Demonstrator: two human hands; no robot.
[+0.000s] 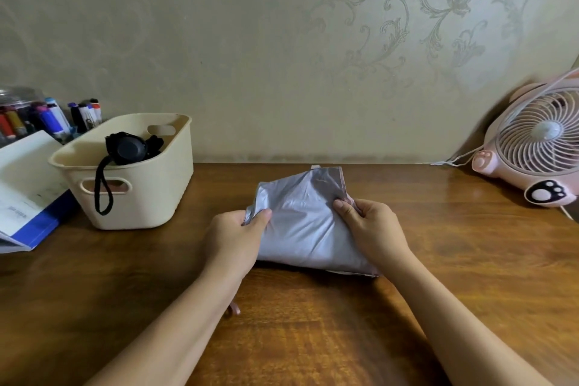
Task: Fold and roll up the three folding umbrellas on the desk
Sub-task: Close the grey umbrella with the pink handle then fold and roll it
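We see the silver umbrella (308,229) as thin, smooth cloth with a soft metallic sheen, creased where it bunches. The desk (313,323) under it is wood with clear grain and a glossy varnish that catches the light. The cream basket (147,197) looks like smooth, matt plastic. The black umbrella (128,149) in it shows a matt, hard cap and a woven cord (96,189). The pink fan (539,141) is shiny plastic. We read the wallpaper (407,25) as matt with embossed scrolls, and the booklet (25,178) as matt paper.

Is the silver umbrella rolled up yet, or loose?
Loose, not rolled: the silver umbrella spreads wide and puffy; left hand and right hand pinch its sides.
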